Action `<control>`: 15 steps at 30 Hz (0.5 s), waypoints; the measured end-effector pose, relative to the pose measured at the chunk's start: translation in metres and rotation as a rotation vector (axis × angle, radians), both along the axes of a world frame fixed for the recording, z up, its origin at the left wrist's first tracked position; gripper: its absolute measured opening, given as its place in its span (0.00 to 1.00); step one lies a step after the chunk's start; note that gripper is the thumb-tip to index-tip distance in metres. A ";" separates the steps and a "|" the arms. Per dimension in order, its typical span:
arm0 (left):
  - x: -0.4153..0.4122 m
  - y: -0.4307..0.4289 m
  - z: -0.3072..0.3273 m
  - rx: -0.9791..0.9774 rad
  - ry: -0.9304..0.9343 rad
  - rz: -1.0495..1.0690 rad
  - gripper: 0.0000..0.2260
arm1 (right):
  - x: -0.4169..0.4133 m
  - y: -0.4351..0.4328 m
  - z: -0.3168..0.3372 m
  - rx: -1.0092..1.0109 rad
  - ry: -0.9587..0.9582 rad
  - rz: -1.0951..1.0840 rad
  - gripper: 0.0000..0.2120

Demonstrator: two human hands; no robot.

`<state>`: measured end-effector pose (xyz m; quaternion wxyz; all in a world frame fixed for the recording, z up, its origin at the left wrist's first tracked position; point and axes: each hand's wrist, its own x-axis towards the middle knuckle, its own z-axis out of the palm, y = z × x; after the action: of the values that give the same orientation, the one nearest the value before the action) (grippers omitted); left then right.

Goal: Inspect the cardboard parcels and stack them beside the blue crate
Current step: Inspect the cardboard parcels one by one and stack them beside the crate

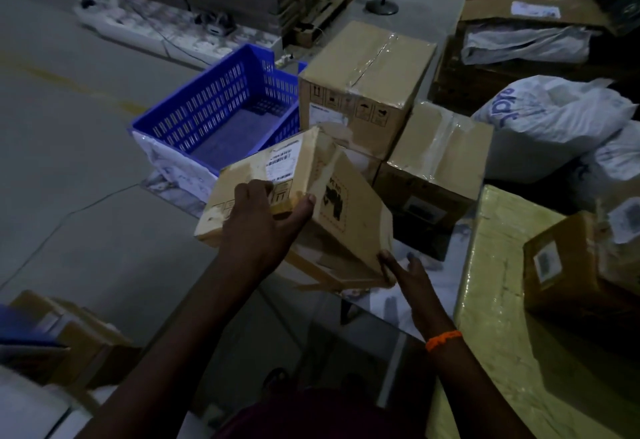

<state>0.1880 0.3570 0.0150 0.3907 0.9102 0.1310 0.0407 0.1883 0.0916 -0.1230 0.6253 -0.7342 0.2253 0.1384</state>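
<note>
I hold a tilted cardboard parcel (pixel 301 192) with a barcode label in the middle of the head view. My left hand (pixel 263 224) grips its near left edge, fingers over the labelled face. My right hand (pixel 403 270) touches its lower right corner with fingers spread. Under it lies another flat, worn parcel (pixel 329 270). Behind stands the blue crate (pixel 221 116), empty, on the floor. To the right of the crate sits a large taped parcel (pixel 367 82), with a second taped parcel (pixel 438 158) to its right and nearer.
A yellow wrapped block (pixel 498 317) at right carries a small labelled box (pixel 568 265). White sacks (pixel 554 120) lie at far right, an open carton (pixel 533 9) behind them. Boxes (pixel 79 338) sit at lower left. Bare grey floor spreads left of the crate.
</note>
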 end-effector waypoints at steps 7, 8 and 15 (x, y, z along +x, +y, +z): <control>-0.012 0.021 -0.007 -0.146 -0.128 -0.117 0.23 | -0.016 -0.013 -0.003 0.185 -0.127 -0.029 0.15; -0.014 0.023 -0.009 -0.183 -0.147 -0.123 0.21 | -0.017 -0.014 0.007 0.169 -0.157 -0.054 0.15; -0.020 0.023 -0.053 -0.595 0.082 -0.136 0.13 | -0.021 -0.060 0.026 -0.046 -0.294 -0.217 0.15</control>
<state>0.1677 0.3796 -0.0383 0.6362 0.7635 0.0915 -0.0624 0.1668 0.0320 -0.0974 0.6458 -0.7320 0.2125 -0.0441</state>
